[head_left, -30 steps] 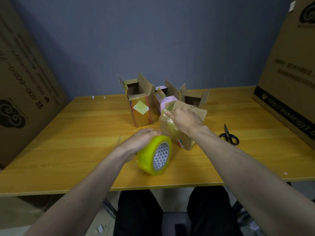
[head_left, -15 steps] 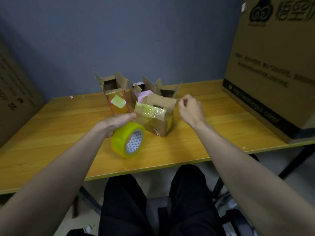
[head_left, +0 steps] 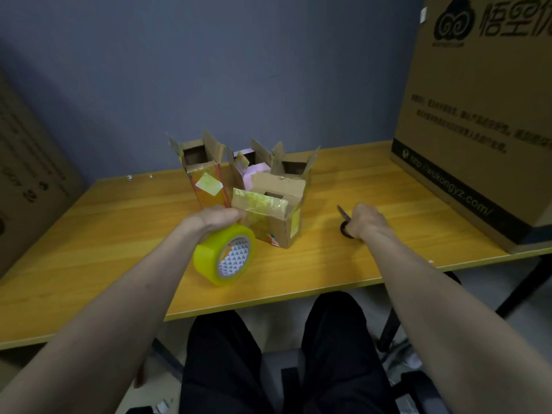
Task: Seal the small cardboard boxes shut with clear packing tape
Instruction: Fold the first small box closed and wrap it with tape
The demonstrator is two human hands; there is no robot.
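**Tape roll in our left hand, scissors under our right**

Our left hand (head_left: 219, 218) curls over the top of the yellow-tinted tape roll (head_left: 224, 255), which stands on its edge on the wooden bench (head_left: 119, 234). A stretch of clear tape (head_left: 258, 204) runs from the roll up onto the nearest small cardboard box (head_left: 276, 216), where it lies wrinkled across the front of the top flap. That box sits near the middle of the bench, just right of the roll, with a gap showing in its top.

Our right hand (head_left: 366, 221) is further right, apart from the box, with its fingers closed around the scissors (head_left: 344, 218). Only the blade tip and part of one dark handle loop show past the hand; the scissors look to be at bench level, though we cannot tell whether they are lifted.

Behind the taped box stand three more small boxes with their flaps up: a tall open box (head_left: 203, 174) bearing a pale sticker on its front, a pink-lined box (head_left: 254, 167) in the middle, and a third open box (head_left: 294, 165) to the right. They are packed close together.

A large printed carton (head_left: 478, 130) stands on the right end of the bench, and another carton (head_left: 27, 180) leans at the left edge of view. Our dark-trousered legs (head_left: 268, 369) show below the bench edge.
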